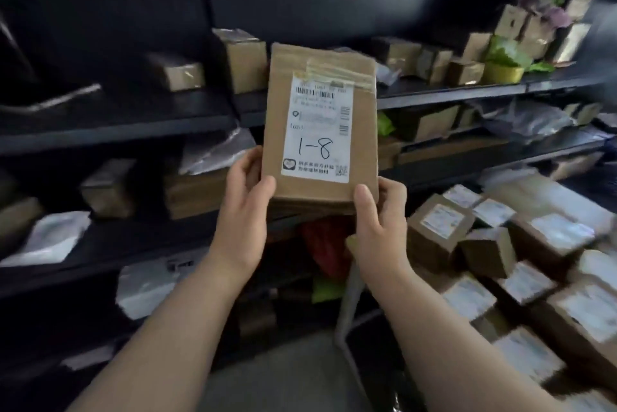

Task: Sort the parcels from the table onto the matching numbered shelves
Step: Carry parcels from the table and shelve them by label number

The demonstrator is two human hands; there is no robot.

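Shelves (127,126) of dark metal fill the background, and a pile (534,261) of labelled boxes lies at the lower right. A flat brown parcel (364,144) is held upright in front of the shelves. The left hand (243,208) and right hand (380,221) each clamp a bottom corner, thumbs on its face and fingers behind. Its label (317,131) reads "1-8".

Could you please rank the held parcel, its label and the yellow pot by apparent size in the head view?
Largest: held parcel
Then: label
Smallest: yellow pot, which sits farther back, so its real size is unsure.
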